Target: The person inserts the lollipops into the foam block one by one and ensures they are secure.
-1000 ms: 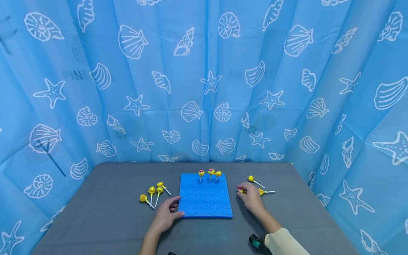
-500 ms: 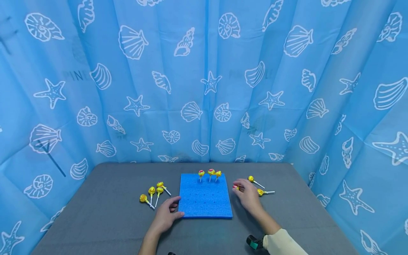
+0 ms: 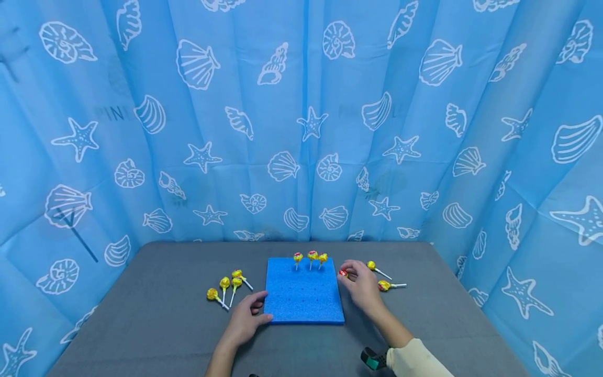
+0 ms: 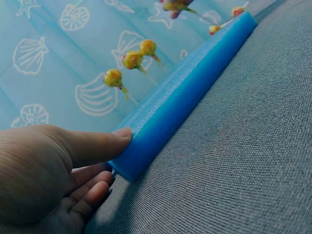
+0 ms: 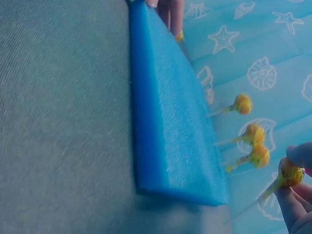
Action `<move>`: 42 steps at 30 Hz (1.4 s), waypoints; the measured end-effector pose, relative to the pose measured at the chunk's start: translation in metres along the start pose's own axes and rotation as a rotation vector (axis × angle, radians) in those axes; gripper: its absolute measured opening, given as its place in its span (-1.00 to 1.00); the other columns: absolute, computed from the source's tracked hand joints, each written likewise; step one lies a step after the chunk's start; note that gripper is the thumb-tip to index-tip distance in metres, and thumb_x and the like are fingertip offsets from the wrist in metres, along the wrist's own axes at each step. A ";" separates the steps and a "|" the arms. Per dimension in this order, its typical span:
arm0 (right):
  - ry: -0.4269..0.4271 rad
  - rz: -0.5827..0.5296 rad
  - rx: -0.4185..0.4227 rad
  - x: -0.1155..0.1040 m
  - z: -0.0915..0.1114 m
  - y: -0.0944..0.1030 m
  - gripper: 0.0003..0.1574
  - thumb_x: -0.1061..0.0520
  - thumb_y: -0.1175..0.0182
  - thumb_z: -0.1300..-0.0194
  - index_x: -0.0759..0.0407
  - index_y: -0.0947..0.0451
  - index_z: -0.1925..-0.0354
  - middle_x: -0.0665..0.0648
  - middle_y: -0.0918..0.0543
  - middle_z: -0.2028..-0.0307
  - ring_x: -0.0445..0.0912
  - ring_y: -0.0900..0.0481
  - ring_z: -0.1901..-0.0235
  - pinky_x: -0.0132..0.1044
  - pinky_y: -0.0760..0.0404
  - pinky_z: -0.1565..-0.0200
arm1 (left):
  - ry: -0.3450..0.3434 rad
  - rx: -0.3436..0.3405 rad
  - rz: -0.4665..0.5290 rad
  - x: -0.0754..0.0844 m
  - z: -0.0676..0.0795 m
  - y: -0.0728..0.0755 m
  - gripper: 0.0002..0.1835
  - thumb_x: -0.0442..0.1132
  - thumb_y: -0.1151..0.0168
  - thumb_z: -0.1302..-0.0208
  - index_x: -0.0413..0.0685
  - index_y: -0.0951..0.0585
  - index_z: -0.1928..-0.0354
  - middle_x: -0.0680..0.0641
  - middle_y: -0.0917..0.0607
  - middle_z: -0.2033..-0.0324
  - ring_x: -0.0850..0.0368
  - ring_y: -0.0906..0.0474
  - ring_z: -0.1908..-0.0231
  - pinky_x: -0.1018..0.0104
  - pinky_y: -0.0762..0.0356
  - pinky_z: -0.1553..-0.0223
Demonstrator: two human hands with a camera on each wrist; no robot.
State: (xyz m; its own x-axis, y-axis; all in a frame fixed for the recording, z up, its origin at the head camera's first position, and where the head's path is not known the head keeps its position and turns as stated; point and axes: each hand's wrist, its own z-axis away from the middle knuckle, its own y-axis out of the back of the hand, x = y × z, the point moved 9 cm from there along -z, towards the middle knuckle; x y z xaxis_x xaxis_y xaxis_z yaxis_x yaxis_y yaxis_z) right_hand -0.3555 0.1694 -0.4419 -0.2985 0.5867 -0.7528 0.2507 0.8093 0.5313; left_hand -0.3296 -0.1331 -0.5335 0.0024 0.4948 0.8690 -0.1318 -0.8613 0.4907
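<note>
My right hand (image 3: 364, 288) pinches a lollipop (image 5: 291, 174) by its yellow-wrapped head, just right of a blue foam board (image 3: 306, 309). In the right wrist view the lollipop's white stick slants down toward the left, apart from the board. My left hand (image 3: 245, 320) is at the board's near left corner. Its straight thumb (image 4: 100, 148) rests on the top face, while the other fingers lie loosely beside the left edge; the index finger is mostly hidden in the left wrist view. Three lollipops (image 3: 312, 255) stand upright in the board's far right part.
Small holes dot the foam board's nearer half. Several lollipops (image 3: 225, 283) lie on the grey table (image 3: 165, 324) to the left. Two more, a far one (image 3: 371, 265) and a nearer one (image 3: 384, 285), lie right of my right hand. A blue shell-print curtain (image 3: 301, 183) hangs behind.
My right hand has moved left and slightly away from me, carrying the lollipop from the right-hand group to the board's right edge. My left hand and the board have stayed put.
</note>
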 end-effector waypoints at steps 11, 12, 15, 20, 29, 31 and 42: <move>0.040 -0.066 0.037 -0.018 -0.004 0.001 -0.80 0.29 -0.38 -0.17 0.21 -0.57 0.23 0.25 -0.60 0.02 0.07 -0.64 0.12 -0.12 -0.64 0.09 | 0.002 0.004 0.010 -0.001 0.000 0.000 -0.34 -0.16 -0.45 -0.12 -0.11 -0.47 -0.28 -0.16 -0.52 -0.12 -0.08 -0.49 -0.04 -0.06 -0.48 -0.05; 0.038 -0.074 0.036 -0.019 -0.004 0.000 -0.80 0.29 -0.37 -0.18 0.21 -0.57 0.22 0.26 -0.60 0.02 0.07 -0.64 0.11 -0.12 -0.64 0.08 | -0.002 0.003 0.009 -0.001 0.000 0.000 -0.34 -0.16 -0.45 -0.12 -0.11 -0.47 -0.28 -0.16 -0.53 -0.12 -0.08 -0.49 -0.04 -0.06 -0.48 -0.05; 0.034 -0.111 0.030 -0.022 -0.005 -0.004 -0.80 0.30 -0.35 -0.20 0.24 -0.55 0.21 0.26 -0.59 0.02 0.07 -0.64 0.10 -0.13 -0.63 0.07 | -0.019 0.002 0.006 -0.001 0.001 0.000 -0.34 -0.16 -0.45 -0.12 -0.12 -0.47 -0.28 -0.17 -0.53 -0.12 -0.08 -0.50 -0.04 -0.06 -0.48 -0.04; 0.036 -0.146 0.046 -0.027 -0.006 -0.009 -0.80 0.31 -0.36 -0.19 0.25 -0.55 0.21 0.27 -0.59 0.03 0.08 -0.64 0.09 -0.15 -0.63 0.08 | -0.019 0.002 0.010 -0.001 0.002 0.000 -0.34 -0.17 -0.46 -0.11 -0.13 -0.47 -0.27 -0.17 -0.53 -0.10 -0.08 -0.50 -0.03 -0.06 -0.48 -0.03; 0.059 -0.227 0.056 -0.038 -0.011 -0.016 -0.78 0.28 -0.34 -0.21 0.27 -0.55 0.16 0.21 -0.63 0.10 0.07 -0.64 0.06 -0.17 -0.61 0.04 | -0.011 0.012 0.008 0.000 0.001 0.001 -0.34 -0.19 -0.46 -0.11 -0.13 -0.48 -0.27 -0.14 -0.55 -0.06 -0.05 -0.50 -0.01 -0.05 -0.48 -0.03; 0.061 -0.236 0.052 -0.040 -0.011 -0.017 -0.78 0.27 -0.33 -0.23 0.26 -0.55 0.15 0.19 -0.64 0.12 0.06 -0.64 0.06 -0.17 -0.61 0.04 | -0.007 0.014 0.009 -0.001 0.001 0.001 -0.35 -0.19 -0.46 -0.11 -0.12 -0.48 -0.27 -0.13 -0.55 -0.06 -0.05 -0.50 -0.01 -0.04 -0.48 -0.03; 0.089 -0.243 0.058 -0.047 -0.014 -0.024 -0.79 0.27 -0.31 -0.25 0.30 -0.57 0.14 0.18 -0.67 0.17 0.03 -0.66 0.11 -0.20 -0.63 0.08 | -0.020 0.020 0.010 0.001 0.003 0.001 -0.35 -0.20 -0.46 -0.11 -0.13 -0.48 -0.26 -0.13 -0.55 -0.05 -0.05 -0.50 0.00 -0.05 -0.48 -0.03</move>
State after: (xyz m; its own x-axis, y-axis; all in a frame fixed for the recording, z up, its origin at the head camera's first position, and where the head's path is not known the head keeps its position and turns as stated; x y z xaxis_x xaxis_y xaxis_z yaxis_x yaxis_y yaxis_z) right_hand -0.3601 0.1232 -0.4142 -0.4358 0.3779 -0.8169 0.2130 0.9251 0.3144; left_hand -0.3273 -0.1339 -0.5321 0.0212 0.4839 0.8749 -0.1121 -0.8684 0.4831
